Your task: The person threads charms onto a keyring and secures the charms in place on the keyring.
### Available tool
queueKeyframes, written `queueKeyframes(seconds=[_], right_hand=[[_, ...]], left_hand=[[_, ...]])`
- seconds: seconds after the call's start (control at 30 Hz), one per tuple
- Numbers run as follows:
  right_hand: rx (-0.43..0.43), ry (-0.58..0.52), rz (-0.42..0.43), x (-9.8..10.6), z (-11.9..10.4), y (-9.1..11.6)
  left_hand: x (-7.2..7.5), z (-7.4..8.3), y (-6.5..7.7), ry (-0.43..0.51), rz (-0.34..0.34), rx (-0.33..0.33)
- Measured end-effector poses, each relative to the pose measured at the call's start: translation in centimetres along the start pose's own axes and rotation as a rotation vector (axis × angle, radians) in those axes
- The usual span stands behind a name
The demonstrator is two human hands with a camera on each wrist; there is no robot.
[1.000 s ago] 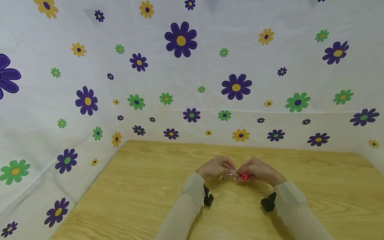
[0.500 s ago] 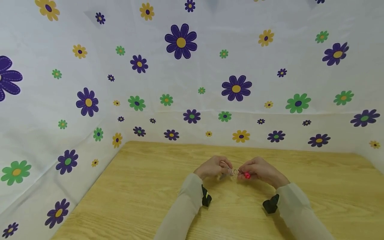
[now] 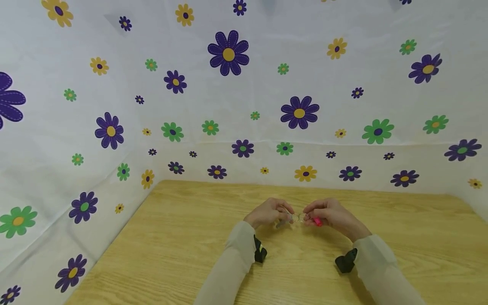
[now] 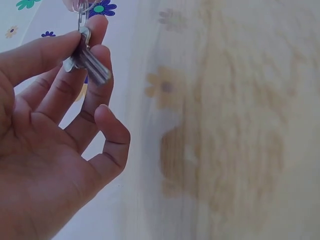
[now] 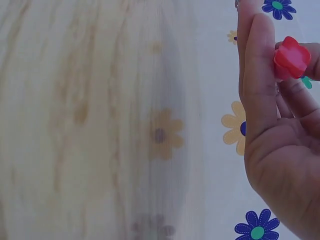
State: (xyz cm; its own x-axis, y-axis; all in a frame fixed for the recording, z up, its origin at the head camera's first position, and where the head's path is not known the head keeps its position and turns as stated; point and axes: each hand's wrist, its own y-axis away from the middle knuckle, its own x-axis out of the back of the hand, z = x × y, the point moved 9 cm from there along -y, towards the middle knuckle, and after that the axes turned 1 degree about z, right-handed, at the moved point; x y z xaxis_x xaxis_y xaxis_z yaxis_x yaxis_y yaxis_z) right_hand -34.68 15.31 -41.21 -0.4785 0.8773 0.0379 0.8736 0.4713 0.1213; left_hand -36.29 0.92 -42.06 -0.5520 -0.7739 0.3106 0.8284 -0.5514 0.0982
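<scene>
Just above the table, my left hand (image 3: 268, 212) pinches several metal keys (image 4: 89, 62) between thumb and fingers, its little finger curled apart from them. A thin metal ring (image 4: 82, 16) runs up from the keys towards my other hand. My right hand (image 3: 336, 216) faces it from the right, its thumb and fingers pinching the key ring's far side. A red-pink flower-shaped charm (image 5: 292, 58) sits between the thumb and fingers of that hand. In the head view, the ring part (image 3: 300, 217) bridges the small gap between both hands.
The hands work over a wood-grain table (image 3: 183, 237). White cloth (image 3: 263, 89) with printed flowers rises behind it and along its left side. Each wrist carries a black camera mount (image 3: 346, 261) that stands out near the table.
My hands have drawn slightly apart, the left shifting left and the right shifting right with the flower charm. The ring between them shows more openly.
</scene>
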Motion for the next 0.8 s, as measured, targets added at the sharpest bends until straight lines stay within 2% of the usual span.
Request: queueKeyframes(seconds=[0.2, 0.47, 0.63, 0.8], right_hand=[[-0.025, 0.090, -0.038, -0.39, 0.22, 0.04], [-0.031, 0.177, -0.077, -0.77, 0.40, 0.35], [-0.008, 0.228, -0.064, -0.99, 0.19, 0.31], [0.025, 0.228, -0.049, -0.99, 0.06, 0.16]], left_hand=[[0.36, 0.14, 0.20, -0.028, 0.025, -0.012], [0.45, 0.40, 0.38, -0.022, 0.041, -0.017], [0.54, 0.22, 0.34, -0.022, 0.047, -0.021], [0.53, 0.25, 0.33, -0.032, 0.046, -0.021]])
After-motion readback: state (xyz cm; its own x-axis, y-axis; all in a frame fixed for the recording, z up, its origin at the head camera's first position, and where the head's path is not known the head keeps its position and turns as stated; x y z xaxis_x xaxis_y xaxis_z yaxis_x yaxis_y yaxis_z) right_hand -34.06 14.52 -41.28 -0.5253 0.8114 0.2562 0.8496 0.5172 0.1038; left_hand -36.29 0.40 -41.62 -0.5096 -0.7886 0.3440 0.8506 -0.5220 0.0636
